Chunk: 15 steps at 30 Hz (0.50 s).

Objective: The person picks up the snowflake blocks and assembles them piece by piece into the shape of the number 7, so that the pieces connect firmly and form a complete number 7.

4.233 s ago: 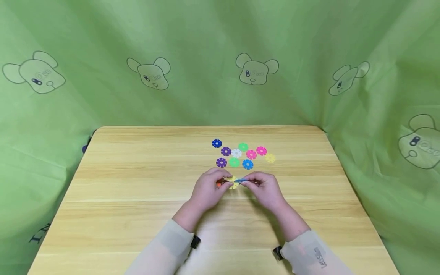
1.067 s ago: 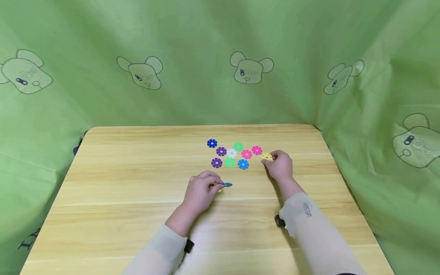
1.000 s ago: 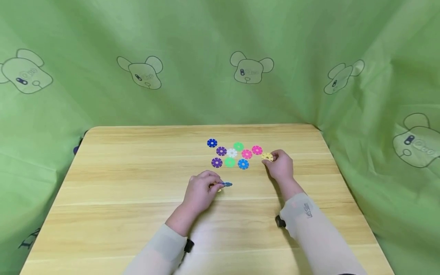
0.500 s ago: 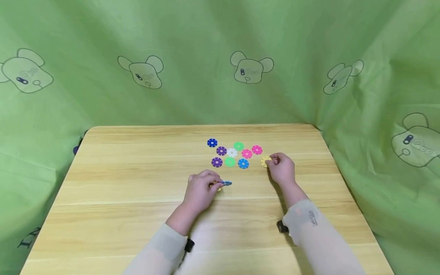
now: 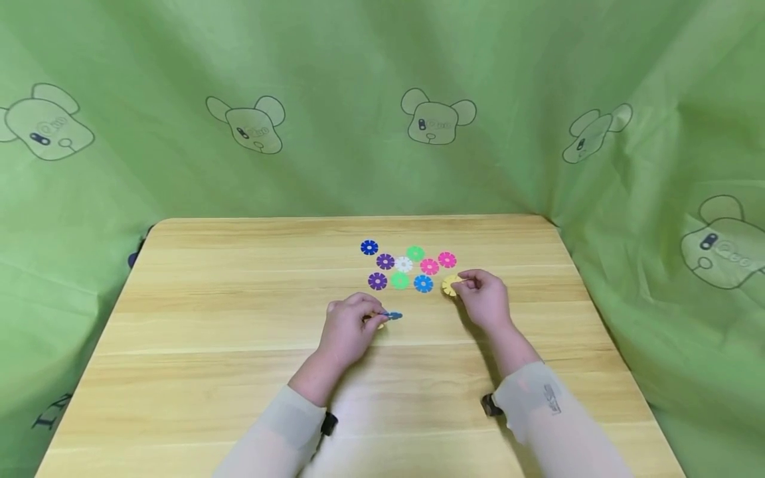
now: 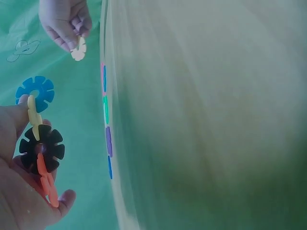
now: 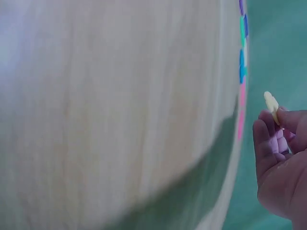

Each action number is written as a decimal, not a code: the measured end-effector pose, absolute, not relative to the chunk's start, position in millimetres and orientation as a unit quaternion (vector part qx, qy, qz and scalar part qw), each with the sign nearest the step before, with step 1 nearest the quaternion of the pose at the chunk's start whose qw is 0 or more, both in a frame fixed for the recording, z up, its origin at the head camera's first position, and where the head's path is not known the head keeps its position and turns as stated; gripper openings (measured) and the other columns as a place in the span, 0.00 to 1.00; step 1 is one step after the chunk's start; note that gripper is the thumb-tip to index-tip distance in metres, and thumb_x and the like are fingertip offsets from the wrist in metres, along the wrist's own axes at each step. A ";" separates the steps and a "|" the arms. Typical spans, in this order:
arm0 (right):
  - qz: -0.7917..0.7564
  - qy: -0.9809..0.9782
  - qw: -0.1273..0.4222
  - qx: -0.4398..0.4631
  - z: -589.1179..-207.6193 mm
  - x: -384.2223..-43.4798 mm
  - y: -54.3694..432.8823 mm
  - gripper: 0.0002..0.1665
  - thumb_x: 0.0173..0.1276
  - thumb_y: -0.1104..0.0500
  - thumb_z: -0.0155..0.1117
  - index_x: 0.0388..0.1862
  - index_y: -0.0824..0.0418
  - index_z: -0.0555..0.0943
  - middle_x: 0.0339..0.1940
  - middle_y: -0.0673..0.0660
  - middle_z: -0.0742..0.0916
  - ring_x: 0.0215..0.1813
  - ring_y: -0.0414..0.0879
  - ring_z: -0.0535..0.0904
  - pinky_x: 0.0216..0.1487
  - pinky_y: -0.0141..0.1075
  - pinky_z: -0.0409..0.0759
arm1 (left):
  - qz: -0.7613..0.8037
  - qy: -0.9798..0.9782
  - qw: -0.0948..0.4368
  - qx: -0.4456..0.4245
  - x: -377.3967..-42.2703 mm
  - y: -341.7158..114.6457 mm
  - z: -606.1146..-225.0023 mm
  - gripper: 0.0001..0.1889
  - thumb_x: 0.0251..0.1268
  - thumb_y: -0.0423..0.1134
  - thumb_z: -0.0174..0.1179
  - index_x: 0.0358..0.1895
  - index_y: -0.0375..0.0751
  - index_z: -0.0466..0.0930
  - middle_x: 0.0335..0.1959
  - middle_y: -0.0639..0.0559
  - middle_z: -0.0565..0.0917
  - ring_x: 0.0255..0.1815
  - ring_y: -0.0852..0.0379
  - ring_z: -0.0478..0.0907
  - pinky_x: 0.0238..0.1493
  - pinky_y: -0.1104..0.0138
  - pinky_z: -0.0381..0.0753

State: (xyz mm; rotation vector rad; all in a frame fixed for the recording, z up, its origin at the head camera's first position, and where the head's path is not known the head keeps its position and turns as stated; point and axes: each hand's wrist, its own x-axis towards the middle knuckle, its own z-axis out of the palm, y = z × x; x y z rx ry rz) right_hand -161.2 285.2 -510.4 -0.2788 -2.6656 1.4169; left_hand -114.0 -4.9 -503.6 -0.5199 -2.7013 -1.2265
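The yellow notched disc [image 5: 450, 286] has shifted leftward, pinched in the right grip [image 5: 485, 300]; the left grip [image 5: 349, 328] holds linked blue, yellow, black and orange discs [image 6: 53, 144].

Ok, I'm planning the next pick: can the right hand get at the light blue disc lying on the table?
Probably yes: the light blue disc lies close to the right hand, with nothing covering it. The hand pinches a yellow disc, though, and may have to set that down first.
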 end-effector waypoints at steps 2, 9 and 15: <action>0.490 -0.867 0.046 -0.083 -506.9 -158.1 280.7 0.15 0.72 0.67 0.71 0.54 0.73 0.84 0.37 0.63 0.88 0.34 0.43 0.83 0.37 0.29 0.86 | -0.405 -0.895 0.068 -0.171 -114.4 -4.9 -504.3 0.04 0.70 0.42 0.72 0.40 0.46 0.91 0.47 0.56 0.89 0.48 0.55 0.87 0.62 0.48 0.72; 0.546 -0.836 0.009 -0.055 -494.9 -148.8 266.8 0.15 0.72 0.72 0.69 0.55 0.77 0.83 0.39 0.67 0.88 0.33 0.45 0.87 0.41 0.37 0.90 | -0.409 -0.894 0.081 -0.162 -114.6 -5.3 -508.5 0.04 0.69 0.42 0.73 0.39 0.46 0.91 0.47 0.55 0.89 0.47 0.54 0.87 0.66 0.45 0.69; 0.572 -0.820 -0.014 -0.032 -485.6 -141.6 254.9 0.14 0.72 0.72 0.68 0.54 0.78 0.83 0.38 0.66 0.88 0.32 0.43 0.86 0.38 0.33 0.89 | -0.410 -0.894 0.086 -0.159 -115.0 -4.4 -509.9 0.04 0.69 0.41 0.73 0.38 0.46 0.90 0.47 0.55 0.89 0.47 0.53 0.87 0.67 0.43 0.69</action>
